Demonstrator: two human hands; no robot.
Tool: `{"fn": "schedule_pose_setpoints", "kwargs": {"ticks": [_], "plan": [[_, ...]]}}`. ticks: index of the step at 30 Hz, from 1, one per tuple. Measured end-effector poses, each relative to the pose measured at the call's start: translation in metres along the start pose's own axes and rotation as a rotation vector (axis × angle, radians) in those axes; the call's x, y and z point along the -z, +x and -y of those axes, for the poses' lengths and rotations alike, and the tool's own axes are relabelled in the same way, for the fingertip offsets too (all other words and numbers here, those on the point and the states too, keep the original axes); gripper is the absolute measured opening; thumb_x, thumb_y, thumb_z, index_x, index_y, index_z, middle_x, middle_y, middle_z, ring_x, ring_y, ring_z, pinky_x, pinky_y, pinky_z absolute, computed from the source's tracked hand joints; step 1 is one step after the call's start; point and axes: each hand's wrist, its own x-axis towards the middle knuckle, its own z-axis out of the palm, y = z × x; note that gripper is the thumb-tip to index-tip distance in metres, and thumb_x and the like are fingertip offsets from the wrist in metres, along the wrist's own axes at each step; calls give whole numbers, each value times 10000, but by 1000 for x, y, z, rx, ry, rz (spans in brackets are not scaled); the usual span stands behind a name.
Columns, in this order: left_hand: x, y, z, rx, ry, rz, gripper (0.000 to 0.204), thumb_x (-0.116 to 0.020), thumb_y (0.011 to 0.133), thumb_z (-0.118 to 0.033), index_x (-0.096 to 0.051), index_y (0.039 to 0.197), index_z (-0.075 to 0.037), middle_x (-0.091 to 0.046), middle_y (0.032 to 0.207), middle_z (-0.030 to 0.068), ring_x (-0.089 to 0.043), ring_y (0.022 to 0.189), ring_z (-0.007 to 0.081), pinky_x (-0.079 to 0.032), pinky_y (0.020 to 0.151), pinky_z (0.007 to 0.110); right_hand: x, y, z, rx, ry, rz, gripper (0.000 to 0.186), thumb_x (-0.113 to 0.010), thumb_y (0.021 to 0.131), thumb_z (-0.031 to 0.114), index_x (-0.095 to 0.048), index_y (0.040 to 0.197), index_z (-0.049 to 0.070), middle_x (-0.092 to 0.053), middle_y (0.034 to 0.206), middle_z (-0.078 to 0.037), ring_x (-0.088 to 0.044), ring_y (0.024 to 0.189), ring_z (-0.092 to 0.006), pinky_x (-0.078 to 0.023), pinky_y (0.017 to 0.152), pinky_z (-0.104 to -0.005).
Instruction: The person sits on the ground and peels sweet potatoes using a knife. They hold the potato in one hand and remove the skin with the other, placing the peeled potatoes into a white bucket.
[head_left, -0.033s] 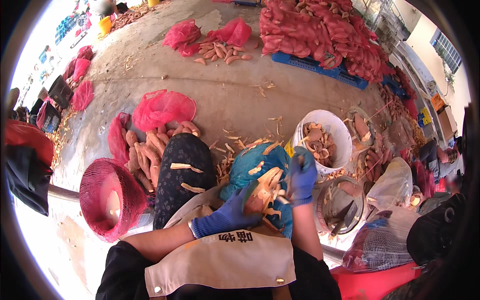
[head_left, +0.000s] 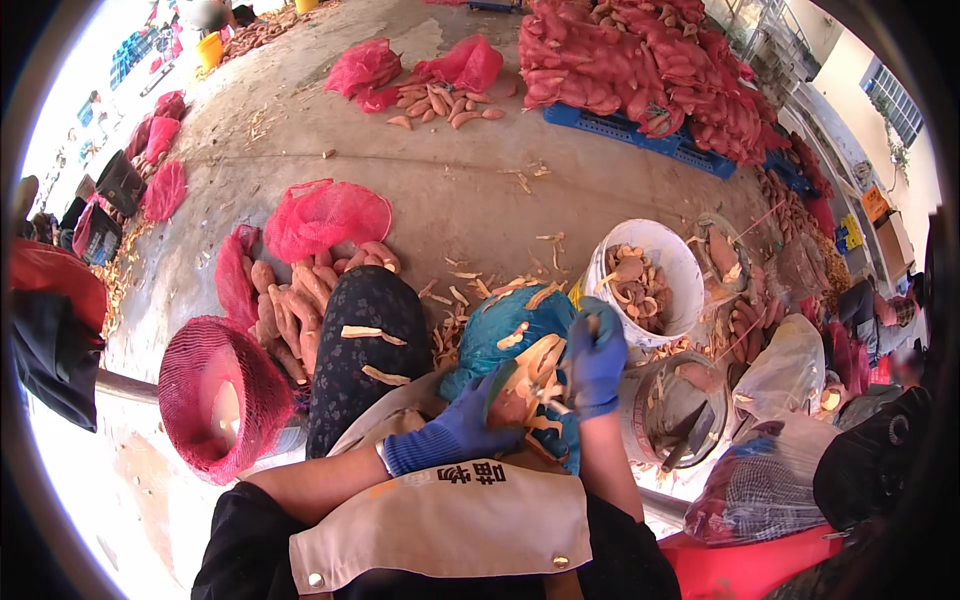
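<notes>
Sweet potato point(head_left: 514, 400), long axis slanting forward-right

The left fingers point(head_left: 487, 437) hide part of the sweet potato point(head_left: 509, 408). Beside the right fingers point(head_left: 600, 352), a pale thing point(head_left: 556, 404) is too blurred to tell whether tool or peel. The right fingers also cover a little of the bucket point(head_left: 688, 285). A knee point(head_left: 367, 340) hides part of the heap point(head_left: 300, 308). The top edge cuts off the sacks point(head_left: 620, 75), the bottom edge the black sleeves point(head_left: 240, 545). Figures point(head_left: 88, 112) at far left are too small to make out.
</notes>
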Motion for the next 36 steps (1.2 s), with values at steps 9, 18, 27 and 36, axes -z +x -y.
{"fn": "schedule_pose_setpoints", "kwargs": {"ticks": [9, 18, 27, 36], "plan": [[-2, -3, 3, -24, 23, -22, 1056, -778, 729, -404, -159, 1527, -96, -348, 1416, 326, -370, 1337, 449, -353, 1099, 474, 6, 38, -9, 205, -520, -420, 201, -565, 861, 97, -634, 1029, 10, -641, 956, -190, -632, 884, -359, -506, 802, -401], [1, -5, -17, 68, 33, -4, 987, -802, 748, -300, -230, 1507, -35, -382, 1459, 241, -352, 1378, 353, -297, 1128, 409, -7, 7, -18, 156, -392, -36, 169, -594, 831, 143, -637, 982, 78, -636, 943, -162, -635, 878, -361, -518, 777, -428], [1, -4, -15, 54, 72, -27, 998, -808, 729, -312, -239, 1505, -47, -416, 1416, 266, -375, 1353, 372, -326, 1103, 429, -8, 42, -36, 211, -591, -380, 167, -545, 853, 116, -614, 995, 62, -621, 972, -171, -618, 903, -371, -516, 755, -438], [2, -2, -17, 57, 84, -13, 1057, -780, 716, -371, -158, 1522, -89, -352, 1374, 346, -403, 1282, 480, -375, 1078, 485, -1, 44, -82, -91, -460, -419, 169, -559, 853, 152, -637, 957, 45, -647, 975, -177, -617, 910, -368, -496, 825, -437]]}}
